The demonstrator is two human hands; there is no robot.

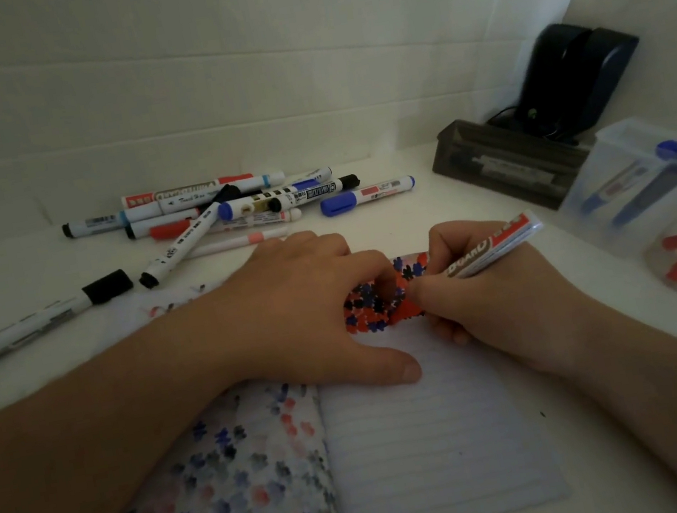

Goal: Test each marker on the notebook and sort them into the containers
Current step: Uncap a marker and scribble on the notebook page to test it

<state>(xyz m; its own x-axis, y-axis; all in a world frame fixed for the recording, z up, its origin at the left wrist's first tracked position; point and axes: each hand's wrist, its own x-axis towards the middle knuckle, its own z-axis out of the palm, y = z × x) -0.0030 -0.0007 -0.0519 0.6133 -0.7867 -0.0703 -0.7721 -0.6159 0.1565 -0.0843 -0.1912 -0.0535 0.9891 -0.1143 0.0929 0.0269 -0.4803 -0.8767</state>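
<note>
- The left hand (313,305) lies flat and open on the notebook (424,434), gripping nothing; this probably keeps the page from shifting.
- The right hand (483,299) is closed around a marker (492,246) in a writing grip at the page's top edge, among the red, blue and black test marks (374,306).
- Marker axis: tip toward 8 o'clock, tail toward 2 o'clock. The fingers hide the tip.
- Untested markers form a pile (239,208) at 11 o'clock.
- The sorting containers (627,172) stand at 2 o'clock, within reach of the right hand.
</note>
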